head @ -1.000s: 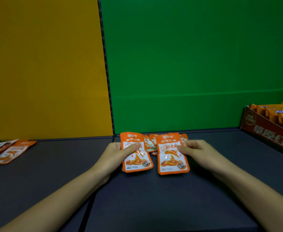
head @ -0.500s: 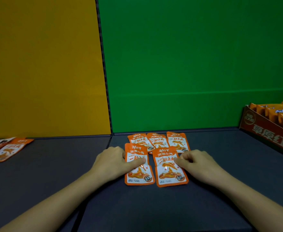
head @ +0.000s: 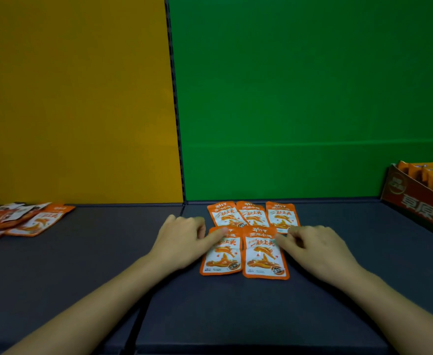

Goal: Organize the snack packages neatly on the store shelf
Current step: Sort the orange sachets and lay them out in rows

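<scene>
Dark shelf (head: 95, 265); five flat orange snack packages (head: 264, 254).

**Five pkts flat on shelf, hands at front pair**

Dark shelf (head: 235, 316), green back panel (head: 300, 98), yellow panel (head: 69, 98) to its L. Back row (head: 253, 215): 3 orange pkts side by side vs. the green panel. Just in front, front-left pkt (head: 221, 260) & front-right pkt (head: 264, 260) lie flat, edges touching. Left hand (head: 182, 239): thumb across top of front-left pkt, fingers curled at its L edge. Right hand (head: 318, 249): fingers curled, a tip touching front-right pkt's R edge; grip unclear. Loose pile (head: 30, 219) far L, open carton (head: 415, 201) w/ pkts far R.
</scene>
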Tool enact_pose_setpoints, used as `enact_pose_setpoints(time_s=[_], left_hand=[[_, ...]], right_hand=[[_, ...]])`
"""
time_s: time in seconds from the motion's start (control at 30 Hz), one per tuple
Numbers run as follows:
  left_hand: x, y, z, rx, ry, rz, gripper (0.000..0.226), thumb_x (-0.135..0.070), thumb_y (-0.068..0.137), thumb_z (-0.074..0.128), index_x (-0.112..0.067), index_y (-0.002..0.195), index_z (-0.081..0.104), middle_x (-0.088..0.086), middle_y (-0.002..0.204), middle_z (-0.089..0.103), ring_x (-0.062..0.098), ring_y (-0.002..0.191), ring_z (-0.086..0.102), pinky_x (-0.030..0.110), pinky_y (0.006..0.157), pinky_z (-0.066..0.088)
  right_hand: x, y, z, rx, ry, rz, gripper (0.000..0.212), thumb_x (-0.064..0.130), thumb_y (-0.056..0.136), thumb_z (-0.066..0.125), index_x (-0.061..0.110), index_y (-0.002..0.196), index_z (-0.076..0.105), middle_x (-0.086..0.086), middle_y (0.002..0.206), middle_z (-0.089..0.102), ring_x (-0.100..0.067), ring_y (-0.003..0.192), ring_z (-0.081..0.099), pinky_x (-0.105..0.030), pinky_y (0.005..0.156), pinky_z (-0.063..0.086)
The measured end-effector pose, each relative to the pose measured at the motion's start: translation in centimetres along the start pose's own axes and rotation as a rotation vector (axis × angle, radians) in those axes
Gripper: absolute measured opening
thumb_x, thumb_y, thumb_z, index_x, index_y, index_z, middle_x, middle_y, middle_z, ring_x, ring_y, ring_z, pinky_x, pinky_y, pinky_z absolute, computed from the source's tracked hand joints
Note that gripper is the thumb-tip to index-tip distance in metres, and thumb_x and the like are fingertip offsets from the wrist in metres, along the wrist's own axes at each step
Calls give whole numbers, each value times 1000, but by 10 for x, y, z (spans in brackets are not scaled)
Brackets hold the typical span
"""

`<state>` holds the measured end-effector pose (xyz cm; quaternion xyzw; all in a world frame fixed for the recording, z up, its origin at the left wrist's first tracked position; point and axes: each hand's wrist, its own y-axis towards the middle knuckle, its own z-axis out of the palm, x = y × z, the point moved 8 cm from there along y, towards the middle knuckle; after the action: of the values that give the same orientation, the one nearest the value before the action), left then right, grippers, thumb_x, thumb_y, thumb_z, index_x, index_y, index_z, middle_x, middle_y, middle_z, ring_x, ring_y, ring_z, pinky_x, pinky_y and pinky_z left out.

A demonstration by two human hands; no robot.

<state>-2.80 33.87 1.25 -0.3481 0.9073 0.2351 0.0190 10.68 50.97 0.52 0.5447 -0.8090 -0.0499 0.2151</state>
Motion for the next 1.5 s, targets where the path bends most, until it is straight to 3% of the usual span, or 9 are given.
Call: enact_pose_setpoints(time_s=[0.07, 0.2, 0.33, 0.53, 0.63, 0.8, 1.2, 1.3, 1.5], left_hand=[[2, -6, -14, -72, -9, 32, 45, -61, 88, 41, -19, 73, 50, -6, 65, 56, 15, 67, 55, 26, 73, 32], [10, -29, -39, -169, 59, 139, 28, -47, 93, 45, -21, 91, 54, -9, 85, 61, 13, 81, 55, 24, 73, 29], [39, -63, -61, -199, 73, 155, 24, -41, 95, 43, -19, 94, 54, -4, 96, 65, 19, 91, 59, 28, 78, 35], [123, -127, -114, -229, 81, 30, 28, -44, 94, 42, -21, 96, 58, -6, 97, 65, 17, 92, 59, 27, 74, 37], [172, -167, -143, -245, 97, -42, 35, -49, 89, 37, -22, 94, 59, -7, 93, 65, 16, 90, 60, 27, 70, 38], [251, -227, -180, -234, 102, -176, 22, -42, 92, 49, -22, 93, 60, -6, 93, 66, 17, 91, 61, 33, 73, 44], [384, -291, -232, -209, 206, -419, 26, -44, 92, 48, -21, 91, 61, -5, 95, 65, 18, 94, 60, 28, 66, 39], [412, -278, -230, -211, 167, -478, 25, -44, 91, 49, -21, 90, 60, -4, 94, 65, 20, 94, 60, 29, 67, 40], [457, -216, -217, -183, 121, -518, 31, -43, 91, 50, -14, 97, 59, 0, 100, 63, 22, 96, 58, 30, 69, 39]], right_hand=[[7, 0, -3, -20, 110, -76, 32, 43, 91, 50, 21, 67, 50, 6, 65, 55, -9, 65, 51, -19, 56, 31], [52, -5, -7, -30, 237, -309, 10, 28, 94, 51, 28, 85, 56, 14, 85, 59, -3, 81, 54, -25, 73, 44], [110, -8, 6, 24, 228, -452, 11, 25, 93, 53, 35, 92, 55, 18, 93, 60, -2, 87, 55, -24, 79, 43], [211, -12, 28, 57, 215, -568, 11, 23, 91, 55, 30, 98, 61, 14, 97, 63, -5, 89, 57, -27, 83, 45], [263, -17, 47, 94, 206, -558, 11, 28, 92, 52, 37, 96, 58, 17, 100, 63, -7, 94, 58, -34, 83, 48], [346, -28, 80, 151, 226, -523, 10, 32, 93, 51, 39, 96, 57, 17, 103, 63, -7, 94, 57, -35, 85, 48], [476, -8, 142, 255, 239, -357, 5, 37, 89, 54, 36, 86, 56, 11, 95, 62, -16, 99, 60, -34, 90, 48], [486, 12, 158, 279, 227, -296, 7, 38, 90, 54, 33, 91, 57, 9, 96, 59, -17, 102, 58, -30, 89, 44], [497, 61, 179, 294, 227, -183, 35, 43, 91, 53, 21, 117, 59, -2, 117, 60, -21, 109, 56, -27, 83, 39]])
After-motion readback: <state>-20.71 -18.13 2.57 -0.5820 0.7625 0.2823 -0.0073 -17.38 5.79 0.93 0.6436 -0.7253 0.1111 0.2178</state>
